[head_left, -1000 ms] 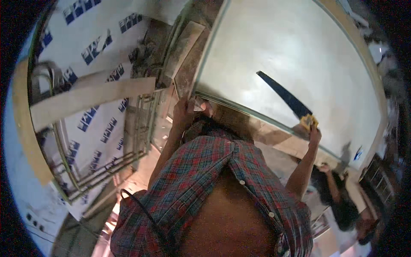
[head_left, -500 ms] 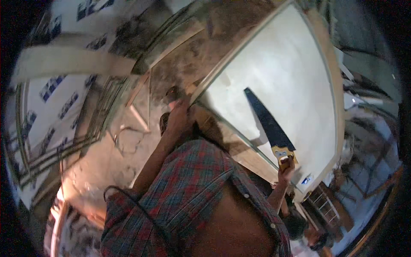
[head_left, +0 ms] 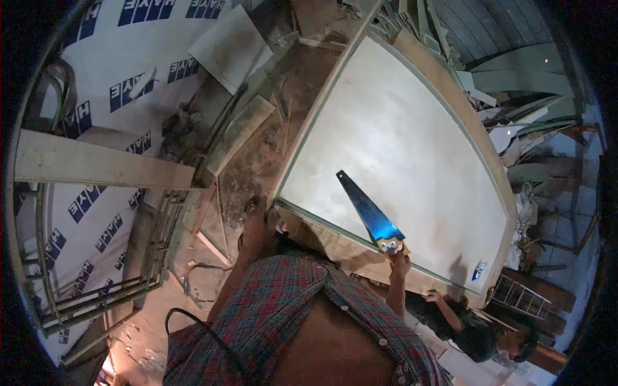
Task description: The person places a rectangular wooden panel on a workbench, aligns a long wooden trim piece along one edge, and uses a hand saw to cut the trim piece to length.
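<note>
A handsaw [head_left: 367,207] with a yellowish handle is gripped in my right hand [head_left: 399,262], fingers closed around the handle. Its blade, shining blue near the handle, points away and to the left above a large white panel [head_left: 412,141] with a pale, green-lined border. Whether the blade touches the panel cannot be told. My left hand [head_left: 256,222] is beside the panel's near left corner; its fingers are too dark and small to make out. At the panel's near right edge is another person's hand [head_left: 433,296].
That co-worker [head_left: 479,334] in a dark top is at the lower right, by a ladder-like rack [head_left: 524,296]. Boards and scraps [head_left: 515,128] are heaped along the right. A beam [head_left: 103,161] and frames [head_left: 109,293] stand left. Wood strips [head_left: 212,248] lie on the floor.
The whole view has shifted and sharpened. My right hand and the saw now appear farther left, with the blade catching blue light. More of the co-worker's arm shows at the lower right.
</note>
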Tool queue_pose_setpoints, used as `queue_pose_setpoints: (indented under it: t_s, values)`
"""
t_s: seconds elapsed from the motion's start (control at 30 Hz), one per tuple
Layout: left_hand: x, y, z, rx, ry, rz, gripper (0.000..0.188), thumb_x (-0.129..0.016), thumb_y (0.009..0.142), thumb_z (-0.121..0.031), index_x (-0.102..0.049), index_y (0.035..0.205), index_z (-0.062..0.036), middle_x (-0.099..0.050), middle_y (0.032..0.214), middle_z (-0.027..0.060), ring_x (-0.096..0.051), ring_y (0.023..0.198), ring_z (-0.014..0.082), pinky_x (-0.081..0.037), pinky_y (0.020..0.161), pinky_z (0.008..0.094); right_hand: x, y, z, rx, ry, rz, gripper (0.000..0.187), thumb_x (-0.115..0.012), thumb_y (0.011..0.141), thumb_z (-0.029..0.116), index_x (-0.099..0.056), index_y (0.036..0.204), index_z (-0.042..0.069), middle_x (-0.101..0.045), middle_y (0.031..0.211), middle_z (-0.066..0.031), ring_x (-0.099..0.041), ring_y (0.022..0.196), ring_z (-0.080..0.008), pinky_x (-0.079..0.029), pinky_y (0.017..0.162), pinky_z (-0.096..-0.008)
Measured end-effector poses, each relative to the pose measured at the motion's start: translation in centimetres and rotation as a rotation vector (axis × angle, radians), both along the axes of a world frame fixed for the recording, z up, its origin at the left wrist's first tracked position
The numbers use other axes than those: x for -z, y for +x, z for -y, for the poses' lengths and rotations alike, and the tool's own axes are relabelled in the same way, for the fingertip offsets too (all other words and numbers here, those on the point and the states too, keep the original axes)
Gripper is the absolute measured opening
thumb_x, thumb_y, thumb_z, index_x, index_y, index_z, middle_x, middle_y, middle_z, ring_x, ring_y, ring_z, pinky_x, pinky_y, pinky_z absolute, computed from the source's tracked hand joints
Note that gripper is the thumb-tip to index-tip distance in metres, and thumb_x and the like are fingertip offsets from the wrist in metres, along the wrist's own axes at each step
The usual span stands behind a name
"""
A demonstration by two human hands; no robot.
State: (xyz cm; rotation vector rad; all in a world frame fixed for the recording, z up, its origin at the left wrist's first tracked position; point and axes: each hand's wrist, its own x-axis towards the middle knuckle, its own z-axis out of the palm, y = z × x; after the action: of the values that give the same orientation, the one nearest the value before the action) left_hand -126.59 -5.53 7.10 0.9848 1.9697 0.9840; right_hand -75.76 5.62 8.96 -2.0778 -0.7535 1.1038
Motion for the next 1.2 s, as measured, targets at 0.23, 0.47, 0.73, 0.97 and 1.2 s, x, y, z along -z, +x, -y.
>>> queue_pose_setpoints:
  t_s: [0.23, 0.47, 0.73, 0.97, 1.2]
  values:
    - [-2.1, 1.2, 1.2, 0.010, 0.018, -0.114, 0.063, -0.056, 0.089, -0.023, -0.034, 0.145, -0.0030, -0.058, 0.109, 0.0344, -0.059, 0.098, 0.0499, -0.048, 0.082, 0.0555, -2.3, -1.2, -1.8, -0.376, 0.313, 0.777, 0.063, -0.064, 0.086, 0.024, -0.042, 0.134, -0.011, -0.052, 0.129, -0.0257, -0.057, 0.110, -0.0324, -0.048, 0.089, -0.0408]
    - [-5.1, 2.4, 3.3, -0.024, 0.160, -0.106, 0.059, -0.054, 0.090, -0.024, -0.036, 0.144, -0.0065, -0.058, 0.114, 0.0310, -0.061, 0.090, 0.0487, -0.050, 0.079, 0.0535, -5.8, -16.2, -5.0, -0.983, 0.577, 0.372, 0.039, -0.060, 0.091, 0.009, -0.052, 0.128, -0.003, -0.062, 0.116, -0.0133, -0.060, 0.094, -0.0155, -0.051, 0.079, -0.0294]
    - [-10.7, 3.6, 4.1, 0.073, -0.125, -0.249, 0.055, -0.054, 0.093, -0.037, -0.041, 0.139, -0.0104, -0.060, 0.112, 0.0256, -0.063, 0.092, 0.0449, -0.052, 0.076, 0.0522, -3.8, -27.6, -0.4, -1.582, 0.351, -0.151, 0.038, -0.062, 0.091, 0.011, -0.053, 0.126, 0.001, -0.063, 0.117, -0.0126, -0.063, 0.097, -0.0224, -0.051, 0.079, -0.0336]
    - [-17.9, 3.7, 8.1, -0.103, 0.099, -0.328, 0.049, -0.060, 0.090, -0.035, -0.045, 0.128, -0.0080, -0.063, 0.098, 0.0228, -0.063, 0.090, 0.0441, -0.051, 0.075, 0.0519, -3.5, -34.6, 0.2, -2.166, 0.669, -0.228, 0.032, -0.059, 0.093, 0.018, -0.055, 0.121, 0.002, -0.062, 0.106, -0.0117, -0.058, 0.092, -0.0203, -0.047, 0.082, -0.0325]
    - [-26.0, 1.6, 13.1, -0.441, 0.365, -0.645, 0.042, -0.062, 0.086, -0.029, -0.050, 0.116, -0.0013, -0.062, 0.084, 0.0229, -0.062, 0.075, 0.0459, -0.049, 0.066, 0.0538, -0.1, -45.6, 3.3, -2.433, 0.846, -0.438, 0.029, -0.062, 0.090, 0.015, -0.057, 0.115, 0.000, -0.064, 0.100, -0.0077, -0.060, 0.088, -0.0210, -0.047, 0.081, -0.0340]
